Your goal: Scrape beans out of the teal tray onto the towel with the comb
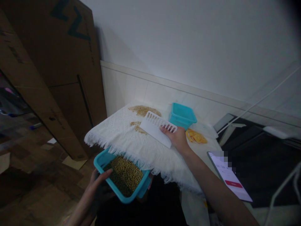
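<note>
My left hand (100, 181) is closed on the near left rim of a teal plastic basket (115, 189), its thumb over the edge. Yellowish beans (130, 172) and darker green ones (117, 181) lie inside it. The basket is held below the fringed edge of a white cloth (119, 135). My right hand (177, 139) grips a white plastic plate with a slotted edge (155, 129), tilted over the cloth. Left of this plate, a small patch of pale beans (137, 126) lies on the cloth, with a larger pile (143, 111) behind it.
Another teal basket (182, 114) stands near the wall, beside an orange-yellow packet (196, 137). A phone or tablet with a lit screen (229, 175) lies at the right, near a white cable (258, 99). A tall cardboard box (63, 62) stands at the left.
</note>
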`<action>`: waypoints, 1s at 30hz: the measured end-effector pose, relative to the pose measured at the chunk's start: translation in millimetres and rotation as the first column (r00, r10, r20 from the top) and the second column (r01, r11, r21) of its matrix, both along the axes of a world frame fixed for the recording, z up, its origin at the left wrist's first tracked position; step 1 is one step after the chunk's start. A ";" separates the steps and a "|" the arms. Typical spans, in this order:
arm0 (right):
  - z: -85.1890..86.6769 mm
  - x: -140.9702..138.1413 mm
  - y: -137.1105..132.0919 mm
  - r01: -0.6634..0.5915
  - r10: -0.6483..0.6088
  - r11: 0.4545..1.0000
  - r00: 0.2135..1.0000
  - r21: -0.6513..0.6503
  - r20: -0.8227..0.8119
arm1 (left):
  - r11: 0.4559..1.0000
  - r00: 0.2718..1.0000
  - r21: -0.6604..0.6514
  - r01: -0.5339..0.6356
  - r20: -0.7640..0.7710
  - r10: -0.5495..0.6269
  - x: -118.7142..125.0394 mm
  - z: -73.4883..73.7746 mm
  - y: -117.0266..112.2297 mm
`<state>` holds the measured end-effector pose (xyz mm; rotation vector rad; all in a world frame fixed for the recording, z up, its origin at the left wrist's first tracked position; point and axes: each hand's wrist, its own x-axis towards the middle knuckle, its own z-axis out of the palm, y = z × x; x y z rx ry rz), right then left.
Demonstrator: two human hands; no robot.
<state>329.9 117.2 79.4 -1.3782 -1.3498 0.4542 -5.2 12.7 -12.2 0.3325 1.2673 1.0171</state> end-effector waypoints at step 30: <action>-14.4 3.2 -1.0 -0.090 0.087 0.993 0.996 -0.074 -0.035 | 0.998 0.996 0.048 0.040 -0.082 -0.035 6.5 -9.3 -3.7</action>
